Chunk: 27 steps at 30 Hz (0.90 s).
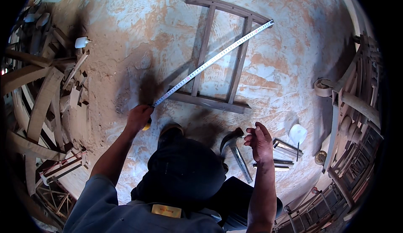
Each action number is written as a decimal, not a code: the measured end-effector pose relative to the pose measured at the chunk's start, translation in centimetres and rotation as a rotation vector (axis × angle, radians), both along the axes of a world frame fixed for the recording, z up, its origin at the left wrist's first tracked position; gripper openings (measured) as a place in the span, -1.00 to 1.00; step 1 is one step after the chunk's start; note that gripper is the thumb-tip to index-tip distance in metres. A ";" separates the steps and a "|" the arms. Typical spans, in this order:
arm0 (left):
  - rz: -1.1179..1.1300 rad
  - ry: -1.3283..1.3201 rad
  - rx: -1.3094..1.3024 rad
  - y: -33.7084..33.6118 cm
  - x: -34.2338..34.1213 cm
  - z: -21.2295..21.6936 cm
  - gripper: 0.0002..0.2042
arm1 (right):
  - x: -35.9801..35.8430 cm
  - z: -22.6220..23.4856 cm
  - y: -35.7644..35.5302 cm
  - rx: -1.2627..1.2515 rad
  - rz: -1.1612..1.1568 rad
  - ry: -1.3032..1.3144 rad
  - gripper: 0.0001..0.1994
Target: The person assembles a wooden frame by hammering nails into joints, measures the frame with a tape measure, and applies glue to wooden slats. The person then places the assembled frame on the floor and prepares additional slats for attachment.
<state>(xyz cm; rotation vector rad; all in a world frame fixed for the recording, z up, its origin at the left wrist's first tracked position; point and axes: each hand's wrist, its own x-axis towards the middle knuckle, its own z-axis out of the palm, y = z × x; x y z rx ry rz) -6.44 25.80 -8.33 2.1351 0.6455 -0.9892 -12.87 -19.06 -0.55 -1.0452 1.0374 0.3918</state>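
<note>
Here's the left hand [139, 117], fingers clamped on the tape [218, 57] off the near-left corner of the frame [238, 67], which it crosses to the far-right corner: best pulled taut, end seated squarely, the right hand [261, 144], loosely curled, apparently empty, below the near-right.

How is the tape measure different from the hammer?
The tape measure stretches out as a long white strip with markings; the hammer is shorter, with a dark head and silvery handle. The left hand holds the tape measure, while no hand holds the hammer. The tape measure slants across the wooden frame; the hammer lies apart from it. Both are tools.
</note>
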 end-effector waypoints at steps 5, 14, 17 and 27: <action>0.032 0.040 -0.019 -0.2 0.3 0.3 -0.67 | -0.3 -0.3 -0.1 -0.002 0.004 0.012 -0.57; -0.040 -0.044 0.010 0.0 0.1 0.0 -0.68 | -0.3 -0.6 0.0 0.006 0.016 0.028 -0.56; -0.033 -0.024 0.002 0.0 0.4 0.2 -0.69 | -0.3 -0.7 0.2 -0.003 0.027 0.039 -0.55; -0.020 -0.087 0.002 0.2 -0.2 -0.3 -0.70 | -0.5 -0.8 0.4 -0.013 0.068 0.067 -0.53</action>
